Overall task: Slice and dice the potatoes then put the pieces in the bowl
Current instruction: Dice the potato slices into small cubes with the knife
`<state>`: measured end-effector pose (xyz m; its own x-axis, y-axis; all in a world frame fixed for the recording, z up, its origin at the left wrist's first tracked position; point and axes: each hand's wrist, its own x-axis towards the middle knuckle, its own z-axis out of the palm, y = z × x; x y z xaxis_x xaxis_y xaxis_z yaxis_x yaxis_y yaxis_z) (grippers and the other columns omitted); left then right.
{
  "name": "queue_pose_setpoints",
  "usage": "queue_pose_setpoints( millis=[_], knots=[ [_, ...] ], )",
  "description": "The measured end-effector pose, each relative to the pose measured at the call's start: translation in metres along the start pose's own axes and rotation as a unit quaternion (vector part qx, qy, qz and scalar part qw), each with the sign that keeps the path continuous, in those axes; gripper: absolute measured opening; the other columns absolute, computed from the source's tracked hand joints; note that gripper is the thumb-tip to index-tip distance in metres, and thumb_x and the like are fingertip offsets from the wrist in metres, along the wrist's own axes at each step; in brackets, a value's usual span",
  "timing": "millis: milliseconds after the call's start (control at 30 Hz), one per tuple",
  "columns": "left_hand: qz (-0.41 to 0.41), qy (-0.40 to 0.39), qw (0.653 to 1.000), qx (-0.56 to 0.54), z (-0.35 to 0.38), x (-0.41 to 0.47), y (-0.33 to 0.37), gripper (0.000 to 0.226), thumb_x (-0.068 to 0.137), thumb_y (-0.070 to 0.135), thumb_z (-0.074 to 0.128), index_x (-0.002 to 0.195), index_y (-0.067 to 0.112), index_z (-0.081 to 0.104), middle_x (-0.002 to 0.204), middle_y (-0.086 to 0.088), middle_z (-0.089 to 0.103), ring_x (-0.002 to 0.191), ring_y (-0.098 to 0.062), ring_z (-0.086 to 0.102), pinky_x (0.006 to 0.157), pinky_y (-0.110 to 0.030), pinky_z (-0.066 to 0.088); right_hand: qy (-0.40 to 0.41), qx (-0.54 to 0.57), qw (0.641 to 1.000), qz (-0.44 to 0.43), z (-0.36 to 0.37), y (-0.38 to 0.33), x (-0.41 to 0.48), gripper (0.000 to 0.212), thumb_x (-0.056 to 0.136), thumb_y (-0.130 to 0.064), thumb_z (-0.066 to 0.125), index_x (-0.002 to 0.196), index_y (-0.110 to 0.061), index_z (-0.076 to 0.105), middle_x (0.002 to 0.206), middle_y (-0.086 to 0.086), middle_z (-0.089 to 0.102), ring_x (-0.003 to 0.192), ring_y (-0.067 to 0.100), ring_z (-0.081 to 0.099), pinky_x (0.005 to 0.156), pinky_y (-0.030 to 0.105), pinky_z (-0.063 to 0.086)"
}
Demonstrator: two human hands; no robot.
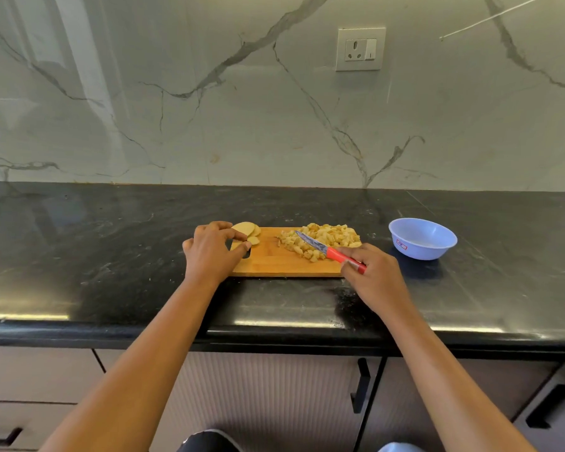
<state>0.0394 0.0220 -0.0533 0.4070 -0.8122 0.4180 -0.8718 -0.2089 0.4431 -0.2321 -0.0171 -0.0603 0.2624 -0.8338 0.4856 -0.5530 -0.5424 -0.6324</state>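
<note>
The person's 2 bare forearms reach in from the near edge toward the wooden cutting board (274,262), which serves as the anchor for everything here. At the board's left end, the left hand (209,252) curls over the handle slot, its fingertips pinching 1 pale potato slice (240,245); a few more uncut slices (247,229) lie just beyond it at the board's far-left corner. At the board's near-right corner, the right hand (371,277) is closed around the red handle of the knife (327,251), whose blade points left and away, lying across the near edge of the diced potato heap (323,239) that covers the board's far-right part. The blue bowl (422,238) stands on the black counter (111,256) to the right of the board, apart from it and apparently empty. The step in hand looks like fetching the remaining slices for dicing — best done by bringing them to the board's bare middle, stacking them flat, and tucking the left fingertips back from the blade. Keeping the heap pushed right would leave cutting room — and a short sweep to the bowl.
</note>
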Motion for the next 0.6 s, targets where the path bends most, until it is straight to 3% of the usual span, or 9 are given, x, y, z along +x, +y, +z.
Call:
queue_pose_setpoints(
  millis=[133, 300, 600],
  knots=[
    [0.054, -0.010, 0.994, 0.099, 0.004, 0.005, 0.010, 0.037, 0.089, 0.053, 0.056, 0.121, 0.036, 0.063, 0.143, 0.007, 0.042, 0.135, -0.019, 0.030, 0.104, -0.044, 0.024, 0.004, -0.002, 1.000, 0.005, 0.001, 0.001, 0.001, 0.033, 0.087, -0.013, 0.061, 0.119, -0.020, 0.067, 0.081, -0.004, 0.058, 0.067, 0.011, 0.053, 0.057, 0.021, 0.038],
    [0.099, -0.034, 0.974, 0.201, 0.008, 0.016, 0.019, 0.032, 0.089, 0.054, 0.053, 0.113, 0.038, 0.067, 0.147, 0.009, 0.038, 0.135, -0.018, 0.027, 0.103, -0.044, 0.023, 0.002, 0.004, 1.000, 0.010, 0.003, 0.000, 0.004, 0.033, 0.087, -0.013, 0.062, 0.119, -0.020, 0.066, 0.080, -0.007, 0.056, 0.067, 0.008, 0.052, 0.055, 0.014, 0.035],
    [0.160, 0.014, 0.945, 0.284, 0.008, 0.030, 0.023, 0.035, 0.097, 0.049, 0.042, 0.113, 0.031, 0.067, 0.112, 0.010, 0.064, 0.106, -0.015, 0.050, 0.088, -0.034, 0.031, 0.010, 0.014, 1.000, 0.008, 0.003, 0.000, 0.006, 0.033, 0.087, -0.013, 0.062, 0.119, -0.018, 0.066, 0.085, -0.004, 0.059, 0.068, 0.010, 0.054, 0.057, 0.017, 0.038]
  ],
)
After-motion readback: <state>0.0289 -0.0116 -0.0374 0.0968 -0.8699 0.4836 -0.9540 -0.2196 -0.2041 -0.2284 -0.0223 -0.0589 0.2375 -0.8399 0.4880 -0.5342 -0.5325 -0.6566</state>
